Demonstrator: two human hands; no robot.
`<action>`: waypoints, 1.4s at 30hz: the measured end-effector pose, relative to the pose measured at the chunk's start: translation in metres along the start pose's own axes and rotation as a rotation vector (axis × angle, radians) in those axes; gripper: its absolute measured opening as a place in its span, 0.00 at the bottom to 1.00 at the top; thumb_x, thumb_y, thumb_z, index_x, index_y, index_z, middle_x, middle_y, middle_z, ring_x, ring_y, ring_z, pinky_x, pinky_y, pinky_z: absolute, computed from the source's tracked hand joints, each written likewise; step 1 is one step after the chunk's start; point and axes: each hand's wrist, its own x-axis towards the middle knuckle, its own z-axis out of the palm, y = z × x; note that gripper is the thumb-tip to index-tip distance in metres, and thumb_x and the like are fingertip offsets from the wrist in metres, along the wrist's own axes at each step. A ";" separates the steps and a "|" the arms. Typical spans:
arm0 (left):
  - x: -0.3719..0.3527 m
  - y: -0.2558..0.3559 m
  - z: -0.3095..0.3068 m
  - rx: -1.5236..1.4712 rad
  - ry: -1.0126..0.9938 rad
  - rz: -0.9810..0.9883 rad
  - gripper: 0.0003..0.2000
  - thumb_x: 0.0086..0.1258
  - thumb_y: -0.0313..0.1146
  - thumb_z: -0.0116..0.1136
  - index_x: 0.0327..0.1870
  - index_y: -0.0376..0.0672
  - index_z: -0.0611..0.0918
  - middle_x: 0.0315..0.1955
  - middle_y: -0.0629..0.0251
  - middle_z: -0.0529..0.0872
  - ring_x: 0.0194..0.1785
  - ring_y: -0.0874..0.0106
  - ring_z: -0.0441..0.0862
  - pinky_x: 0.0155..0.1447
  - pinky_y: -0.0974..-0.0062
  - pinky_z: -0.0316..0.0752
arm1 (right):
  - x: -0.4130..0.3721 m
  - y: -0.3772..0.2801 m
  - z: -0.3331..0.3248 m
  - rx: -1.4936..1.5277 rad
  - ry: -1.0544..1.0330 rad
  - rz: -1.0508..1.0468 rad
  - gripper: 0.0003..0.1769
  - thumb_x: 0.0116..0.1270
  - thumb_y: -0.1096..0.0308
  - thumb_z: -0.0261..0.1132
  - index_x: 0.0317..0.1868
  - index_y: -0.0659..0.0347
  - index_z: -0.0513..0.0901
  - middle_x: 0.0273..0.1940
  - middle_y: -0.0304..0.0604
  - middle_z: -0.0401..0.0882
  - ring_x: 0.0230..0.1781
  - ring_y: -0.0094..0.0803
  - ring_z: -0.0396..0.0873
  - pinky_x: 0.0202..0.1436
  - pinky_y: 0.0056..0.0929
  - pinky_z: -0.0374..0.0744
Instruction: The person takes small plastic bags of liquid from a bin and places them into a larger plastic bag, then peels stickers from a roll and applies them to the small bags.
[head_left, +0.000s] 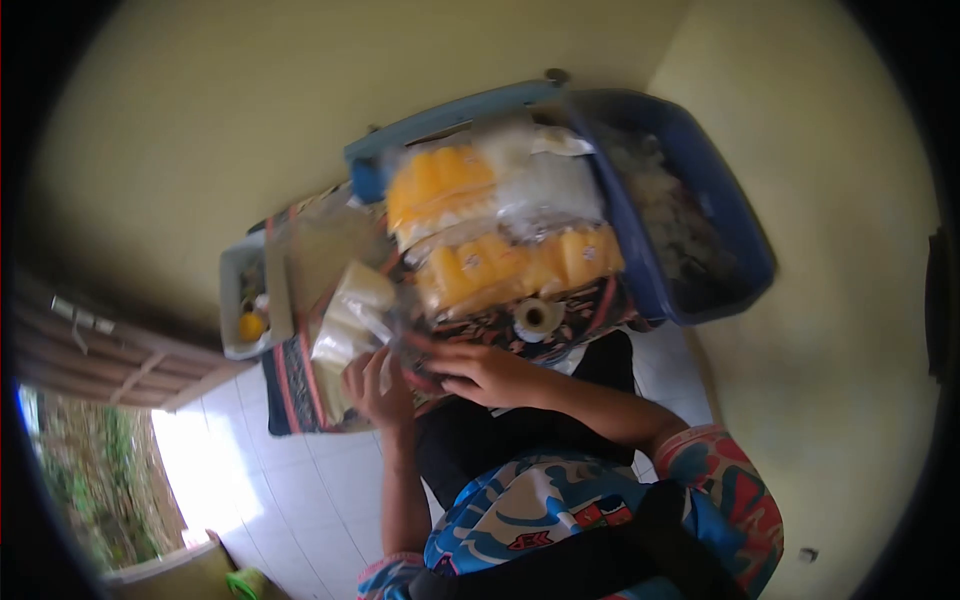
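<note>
My left hand point(378, 390) is at the near edge of a low surface, its bent fingers closed on the near end of a clear plastic bag point(352, 310) with whitish contents. My right hand point(490, 372) reaches in from the right, fingers stretched out towards the left one and somewhat blurred. Something dark or see-through lies by its fingertips; I cannot make it out. Beyond my hands sit clear packs with yellow-orange contents point(475, 268) and a pack of whitish pieces point(548, 190). A roll with a hollow core point(538, 318) stands on the patterned cloth point(468, 328).
At the right, a large blue tub point(715, 225) holds crumpled clear plastic. A pale tray point(238, 300) with small items, one yellow, is at the left. Flat clear plastic point(330, 245) lies on the cloth. White tiled floor point(300, 490) and an open doorway are at the lower left.
</note>
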 end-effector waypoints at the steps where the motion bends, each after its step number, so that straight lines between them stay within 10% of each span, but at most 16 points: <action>1: -0.005 -0.004 0.002 0.000 0.016 0.032 0.12 0.54 0.22 0.71 0.40 0.42 0.87 0.37 0.61 0.85 0.45 0.60 0.80 0.53 0.62 0.73 | -0.019 -0.009 -0.021 0.023 -0.018 0.001 0.18 0.67 0.69 0.66 0.57 0.61 0.83 0.60 0.52 0.79 0.58 0.47 0.80 0.61 0.40 0.79; 8: -0.026 -0.006 0.002 0.007 0.058 0.062 0.09 0.58 0.21 0.67 0.39 0.43 0.86 0.37 0.61 0.83 0.44 0.60 0.79 0.51 0.61 0.74 | -0.095 -0.008 -0.231 -0.308 0.580 0.315 0.09 0.67 0.70 0.66 0.44 0.65 0.87 0.41 0.47 0.89 0.39 0.33 0.88 0.45 0.28 0.83; 14: -0.025 0.001 0.007 0.017 0.122 0.066 0.07 0.59 0.19 0.66 0.36 0.40 0.85 0.33 0.63 0.84 0.41 0.62 0.79 0.48 0.63 0.74 | -0.137 0.123 -0.354 -0.606 0.308 0.714 0.10 0.60 0.71 0.68 0.43 0.60 0.89 0.37 0.49 0.88 0.38 0.41 0.87 0.47 0.33 0.83; 18: -0.033 0.003 0.001 0.019 0.110 0.024 0.06 0.58 0.18 0.65 0.33 0.41 0.84 0.32 0.64 0.84 0.41 0.62 0.79 0.47 0.63 0.73 | -0.140 0.179 -0.366 -0.713 -0.027 0.674 0.12 0.58 0.73 0.69 0.44 0.59 0.89 0.38 0.53 0.87 0.39 0.40 0.87 0.46 0.34 0.82; 25: -0.034 0.007 -0.006 0.019 0.021 -0.041 0.06 0.54 0.18 0.64 0.28 0.42 0.84 0.31 0.63 0.84 0.40 0.61 0.79 0.49 0.64 0.72 | -0.150 0.280 -0.383 -0.831 0.069 0.721 0.21 0.62 0.76 0.59 0.55 0.56 0.84 0.52 0.60 0.82 0.55 0.51 0.80 0.58 0.44 0.78; 31: -0.024 0.024 -0.012 0.042 0.021 -0.106 0.07 0.51 0.17 0.65 0.28 0.42 0.85 0.32 0.61 0.84 0.41 0.61 0.80 0.48 0.66 0.73 | -0.138 0.265 -0.369 -0.529 0.181 0.731 0.21 0.65 0.77 0.55 0.59 0.61 0.80 0.53 0.60 0.81 0.57 0.52 0.79 0.61 0.43 0.75; 38: -0.022 0.024 0.001 -0.044 0.078 -0.126 0.08 0.53 0.19 0.64 0.29 0.46 0.86 0.32 0.68 0.85 0.39 0.65 0.79 0.47 0.67 0.70 | -0.119 0.234 -0.355 -1.006 -0.266 0.735 0.24 0.64 0.75 0.59 0.62 0.60 0.78 0.56 0.59 0.79 0.58 0.53 0.78 0.62 0.44 0.75; 42: -0.020 0.020 -0.003 -0.049 0.079 -0.130 0.08 0.52 0.19 0.65 0.29 0.45 0.86 0.32 0.67 0.85 0.39 0.64 0.80 0.47 0.67 0.71 | -0.145 0.293 -0.374 -0.878 0.074 0.782 0.14 0.67 0.71 0.59 0.51 0.61 0.81 0.53 0.58 0.80 0.54 0.55 0.79 0.57 0.45 0.77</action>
